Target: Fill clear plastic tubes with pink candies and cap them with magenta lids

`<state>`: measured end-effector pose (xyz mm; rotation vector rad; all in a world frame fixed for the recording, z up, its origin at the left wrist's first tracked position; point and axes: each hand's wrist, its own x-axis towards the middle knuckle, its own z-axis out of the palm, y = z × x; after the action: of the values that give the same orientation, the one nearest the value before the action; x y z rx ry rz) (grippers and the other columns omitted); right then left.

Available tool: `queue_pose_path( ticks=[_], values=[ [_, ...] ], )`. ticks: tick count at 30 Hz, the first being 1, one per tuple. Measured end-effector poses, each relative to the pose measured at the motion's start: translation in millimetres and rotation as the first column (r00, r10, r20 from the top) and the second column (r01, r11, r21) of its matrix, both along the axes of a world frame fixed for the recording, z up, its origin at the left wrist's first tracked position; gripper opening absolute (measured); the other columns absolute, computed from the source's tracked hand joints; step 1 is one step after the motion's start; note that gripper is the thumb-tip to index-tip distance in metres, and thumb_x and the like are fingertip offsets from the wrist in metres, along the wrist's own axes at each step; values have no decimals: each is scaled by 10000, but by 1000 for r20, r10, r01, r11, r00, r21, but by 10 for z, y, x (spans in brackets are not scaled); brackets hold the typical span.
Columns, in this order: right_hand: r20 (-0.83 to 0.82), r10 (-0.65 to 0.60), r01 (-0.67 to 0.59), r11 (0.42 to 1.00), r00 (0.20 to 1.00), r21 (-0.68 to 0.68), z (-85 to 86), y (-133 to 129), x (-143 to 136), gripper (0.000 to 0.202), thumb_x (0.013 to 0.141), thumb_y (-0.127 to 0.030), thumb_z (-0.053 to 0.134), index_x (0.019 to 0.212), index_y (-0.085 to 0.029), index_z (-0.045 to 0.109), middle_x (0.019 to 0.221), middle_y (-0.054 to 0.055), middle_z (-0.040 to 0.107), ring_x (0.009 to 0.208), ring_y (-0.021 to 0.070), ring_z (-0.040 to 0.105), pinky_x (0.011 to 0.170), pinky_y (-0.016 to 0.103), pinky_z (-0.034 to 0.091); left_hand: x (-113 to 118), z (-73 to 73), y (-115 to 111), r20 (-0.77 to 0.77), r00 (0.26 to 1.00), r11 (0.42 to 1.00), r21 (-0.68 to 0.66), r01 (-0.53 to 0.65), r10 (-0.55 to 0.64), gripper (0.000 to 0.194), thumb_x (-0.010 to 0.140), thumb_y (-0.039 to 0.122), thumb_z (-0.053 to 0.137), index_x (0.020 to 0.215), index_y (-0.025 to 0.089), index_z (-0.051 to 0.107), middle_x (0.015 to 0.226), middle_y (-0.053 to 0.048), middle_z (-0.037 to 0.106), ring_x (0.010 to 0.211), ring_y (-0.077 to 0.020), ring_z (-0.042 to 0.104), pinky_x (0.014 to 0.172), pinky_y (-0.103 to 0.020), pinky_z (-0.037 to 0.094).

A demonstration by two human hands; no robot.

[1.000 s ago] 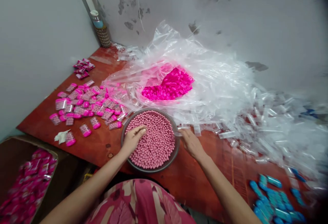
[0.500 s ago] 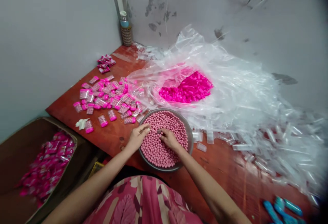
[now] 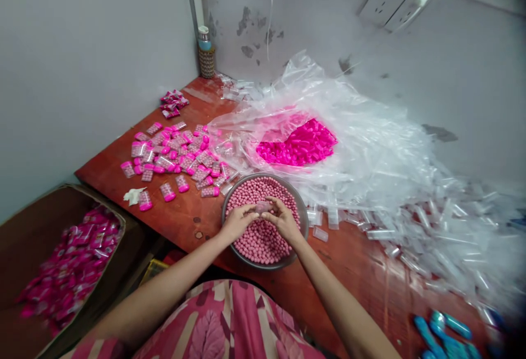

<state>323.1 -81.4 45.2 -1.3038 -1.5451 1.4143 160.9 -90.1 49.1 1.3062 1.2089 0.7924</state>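
Note:
A dark round bowl [image 3: 304, 222] full of pink beads [image 3: 263, 246] sits at the table edge in front of me. Above the beads, a small clear plastic container [image 3: 263, 207] is pinched between my two hands. My left hand [image 3: 239, 222] grips its left end with the fingertips. At the other end, my right hand [image 3: 284, 222] closes thumb and fingers on it. The container looks pinkish, but how many beads it has inside is too small to tell.
Filled containers with pink caps [image 3: 181, 150] lie left of the bowl. Behind it, a clear plastic bag [image 3: 370, 145] holds loose pink caps [image 3: 299, 145]. Empty clear containers [image 3: 382, 234] spread to the right. A box [image 3: 117, 214] of pink packets stands lower left; blue items [image 3: 444, 331] lie lower right.
My right hand has risen out of the beads, and my left hand has come in from the bowl's left rim. They now meet at the clear container over the bowl.

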Motion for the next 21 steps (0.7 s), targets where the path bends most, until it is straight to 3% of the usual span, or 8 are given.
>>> queue_pose_path(
  ticks=[3,6,9,10,12,15,21],
  values=[
    [295,87,-147,971,952,190,124,3,3,365,762,-270,504,1118,-230,438,996,46,553,883,175,513,768,323,418,-15,28,0,-78,996,996,78,41,-35,289,765,230,454,1012,170,592,919,-51,652,797,-177,586,719,-285,443],
    [609,167,-426,851,775,309,305,22,5,337,776,-239,484,1108,-191,456,1028,88,547,962,198,472,829,346,376,-16,126,18,-272,955,958,224,181,-117,221,770,242,467,881,174,647,831,-67,656,796,-187,579,747,-284,417],
    [760,258,-627,741,596,240,406,91,65,296,805,-191,419,1099,-170,452,958,86,558,900,175,487,764,288,390,-8,217,49,-371,912,916,278,290,-176,242,789,290,452,767,175,664,735,-69,648,716,-177,581,709,-271,417],
    [792,272,-650,735,546,195,399,127,103,266,812,-169,397,1067,-172,471,932,80,559,878,169,490,744,271,388,-16,229,59,-369,916,918,287,275,-159,241,788,301,457,770,179,665,738,-66,650,706,-172,582,703,-266,419],
    [825,261,-599,793,502,114,317,206,190,220,809,-126,378,972,-174,517,897,77,552,856,165,486,723,251,374,-70,214,74,-344,936,936,300,183,-72,217,775,305,484,831,190,660,797,-61,661,737,-169,589,720,-263,423],
    [805,208,-422,905,556,58,61,293,260,215,792,-78,357,840,-154,553,879,89,530,828,164,481,702,243,359,-247,133,66,-318,947,960,275,49,43,227,761,298,505,908,197,646,891,-60,663,801,-174,597,754,-270,429],
    [618,232,-317,948,751,30,-473,245,9,152,744,-130,431,696,-155,573,739,29,530,707,132,486,654,225,363,-537,39,-11,-313,940,984,158,-87,134,243,766,288,475,922,211,644,919,-45,660,834,-183,595,770,-295,436]
  ],
)
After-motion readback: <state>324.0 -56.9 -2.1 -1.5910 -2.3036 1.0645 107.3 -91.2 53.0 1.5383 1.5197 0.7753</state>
